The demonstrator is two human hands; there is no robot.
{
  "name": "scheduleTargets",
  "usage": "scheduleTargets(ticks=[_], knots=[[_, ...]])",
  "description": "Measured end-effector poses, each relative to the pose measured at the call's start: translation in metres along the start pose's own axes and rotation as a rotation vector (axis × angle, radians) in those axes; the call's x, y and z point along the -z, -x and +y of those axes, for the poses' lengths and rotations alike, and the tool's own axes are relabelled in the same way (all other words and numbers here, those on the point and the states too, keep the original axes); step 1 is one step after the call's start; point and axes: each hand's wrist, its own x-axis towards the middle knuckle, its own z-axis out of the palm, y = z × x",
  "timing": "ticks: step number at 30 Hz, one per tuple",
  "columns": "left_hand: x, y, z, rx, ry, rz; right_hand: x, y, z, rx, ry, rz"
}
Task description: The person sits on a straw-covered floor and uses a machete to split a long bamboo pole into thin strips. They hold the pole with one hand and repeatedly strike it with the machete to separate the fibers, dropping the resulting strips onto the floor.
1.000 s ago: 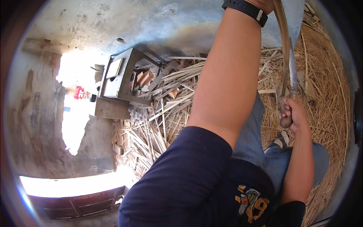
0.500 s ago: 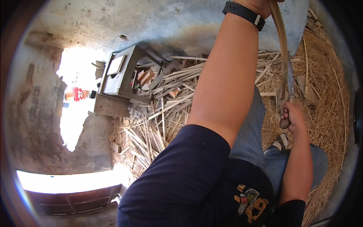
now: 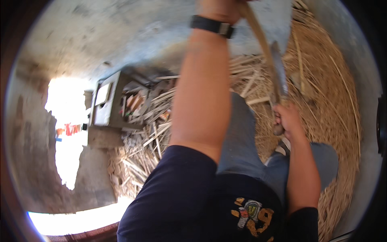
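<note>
At the top edge my left hand, with a black band on the wrist, grips the upper end of a long, pale, slightly bent bamboo strip; its fingers are partly cut off by the frame. The strip slants down to the right. My right hand, low near my knee, is closed around the wooden handle of a large knife. Its broad grey blade points up alongside the strip, close against it. Whether the edge touches the strip, I cannot tell. The strip's lower end reaches beside my right hand.
Shavings cover the floor at the right. Several split strips lie heaped left of my legs. Beyond them a wooden stool-like stand rests by the stained wall. A bright, jagged opening breaks the left wall.
The view has shifted, so my arms and the strip appear farther left. More of the blade shows beside the strip. Both hands keep their hold.
</note>
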Motion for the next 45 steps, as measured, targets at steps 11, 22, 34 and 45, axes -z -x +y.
scheduleTargets(ticks=[11, 22, 34, 45], knots=[[0.032, -0.002, 0.010, 0.165, 0.134, -0.287, -0.001, -0.002, 0.007, 0.130, 0.166, 0.037], [0.050, -0.001, 0.016, 0.210, 0.261, -0.413, 0.020, -0.014, 0.002, 0.020, 0.103, -0.101], [0.040, 0.001, 0.012, 0.222, 0.288, -0.435, 0.033, -0.035, 0.026, -0.127, -0.079, -0.155], [0.033, 0.004, 0.010, 0.226, 0.266, -0.416, 0.026, -0.025, 0.021, -0.130, -0.362, -0.331]])
